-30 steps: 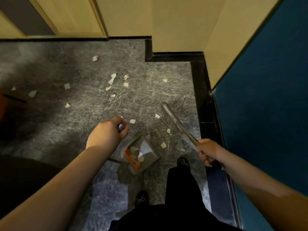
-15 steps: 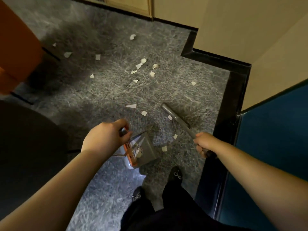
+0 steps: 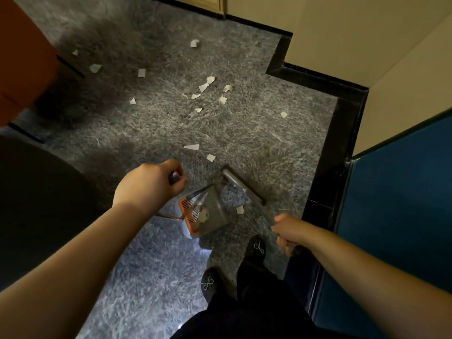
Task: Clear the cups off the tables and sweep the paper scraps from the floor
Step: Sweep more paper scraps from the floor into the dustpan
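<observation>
My left hand grips the top of the dustpan's upright handle. The grey dustpan, with an orange comb edge, stands on the floor below it and holds a few paper scraps. My right hand grips the broom's handle, and the grey broom head rests on the floor just right of the pan. One scrap lies between pan and broom. Several white paper scraps are scattered on the speckled grey floor farther out, two of them just beyond the pan.
A black skirting runs along the cream wall at the right and back. A blue panel stands at the right. An orange piece of furniture is at the left, a dark round shape below it. My black shoes are near the pan.
The view has swung left and down. The broom head has come closer to the dustpan, and scraps that lay beside it have moved in toward the pan's mouth.
</observation>
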{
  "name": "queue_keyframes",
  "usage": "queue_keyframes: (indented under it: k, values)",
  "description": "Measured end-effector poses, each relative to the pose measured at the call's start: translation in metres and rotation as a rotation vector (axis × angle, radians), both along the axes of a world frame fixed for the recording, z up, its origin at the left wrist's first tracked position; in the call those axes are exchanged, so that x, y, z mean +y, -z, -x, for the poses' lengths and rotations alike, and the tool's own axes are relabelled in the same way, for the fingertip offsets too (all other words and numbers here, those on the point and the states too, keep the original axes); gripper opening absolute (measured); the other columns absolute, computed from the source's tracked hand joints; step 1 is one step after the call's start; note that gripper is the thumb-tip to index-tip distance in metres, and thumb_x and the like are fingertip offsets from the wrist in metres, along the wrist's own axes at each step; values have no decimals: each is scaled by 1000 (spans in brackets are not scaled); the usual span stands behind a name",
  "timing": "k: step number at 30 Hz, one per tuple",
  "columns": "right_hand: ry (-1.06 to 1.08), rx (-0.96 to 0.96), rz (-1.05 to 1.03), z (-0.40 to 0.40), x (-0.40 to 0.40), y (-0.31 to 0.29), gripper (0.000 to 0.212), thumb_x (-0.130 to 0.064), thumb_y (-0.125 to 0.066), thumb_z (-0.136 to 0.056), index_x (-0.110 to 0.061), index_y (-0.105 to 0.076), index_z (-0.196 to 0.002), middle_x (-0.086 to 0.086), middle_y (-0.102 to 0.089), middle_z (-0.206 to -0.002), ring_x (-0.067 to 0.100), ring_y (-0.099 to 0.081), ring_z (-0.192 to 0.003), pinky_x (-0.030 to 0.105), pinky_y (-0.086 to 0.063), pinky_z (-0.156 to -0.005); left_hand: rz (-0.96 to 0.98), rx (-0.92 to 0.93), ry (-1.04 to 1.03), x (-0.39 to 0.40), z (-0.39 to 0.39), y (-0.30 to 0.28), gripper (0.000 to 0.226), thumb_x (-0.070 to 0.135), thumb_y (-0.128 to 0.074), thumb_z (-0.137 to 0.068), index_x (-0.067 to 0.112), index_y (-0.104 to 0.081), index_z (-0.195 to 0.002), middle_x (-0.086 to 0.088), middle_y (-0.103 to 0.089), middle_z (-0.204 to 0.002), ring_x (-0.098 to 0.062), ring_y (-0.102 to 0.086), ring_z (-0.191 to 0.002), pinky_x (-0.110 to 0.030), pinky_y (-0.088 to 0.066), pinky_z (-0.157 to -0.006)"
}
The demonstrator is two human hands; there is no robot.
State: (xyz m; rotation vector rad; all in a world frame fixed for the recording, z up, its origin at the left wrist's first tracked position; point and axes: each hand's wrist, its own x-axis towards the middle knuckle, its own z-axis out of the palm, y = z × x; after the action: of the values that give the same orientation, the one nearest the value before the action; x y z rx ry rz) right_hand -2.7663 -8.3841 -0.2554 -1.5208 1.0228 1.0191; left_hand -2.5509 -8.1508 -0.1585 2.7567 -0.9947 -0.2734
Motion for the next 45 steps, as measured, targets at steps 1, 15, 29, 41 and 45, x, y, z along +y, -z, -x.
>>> queue_keyframes:
  k: [1, 15, 29, 41, 45]
  values:
    - [-3, 1, 14, 2, 10, -2, 45, -5, -38, -100, 8, -31, -141, 12, -52, -61, 20, -50, -44, 24, -44, -39, 11, -1, 4, 3, 1, 0, 17, 42, -71, -82, 27, -65, -87, -2, -68, -69, -31, -66, -64, -33, -51, -53]
    - [640, 39, -310, 17, 95, -40, 35, -12, -39, -103, -22, -38, -136, 2, -38, -46, 6, -32, -30, 12, -27, -32, 43, 33, 7, 51, 12, 6, 16, 43, -69, -83, 29, -63, -88, -2, -67, -67, -31, -65, -65, -34, -52, -52]
    - [646, -173, -47, -32, 97, -64, 34, -11, -43, -101, -17, -38, -135, 6, -42, -51, 9, -34, -29, 12, -30, -33, 144, 44, -360, 121, -19, -14, 19, 47, -63, -87, 30, -61, -94, 0, -72, -85, -32, -66, -81, -32, -47, -64]
    - [505, -175, -59, -183, 17, -31, 29, -10, -40, -102, -18, -38, -130, 5, -37, -60, 7, -33, -26, 11, -30, -34, 115, 87, -447, 89, -150, -24, 13, 40, -67, -87, 28, -64, -89, -4, -65, -81, -27, -62, -78, -34, -50, -66]
    - [398, -102, -50, -243, -15, -20, 32, -10, -40, -102, -21, -37, -132, 6, -37, -59, 8, -33, -26, 11, -31, -35, 68, 124, -443, 59, -201, -22, 17, 41, -67, -88, 25, -64, -93, -3, -62, -81, -25, -59, -76, -35, -51, -68]
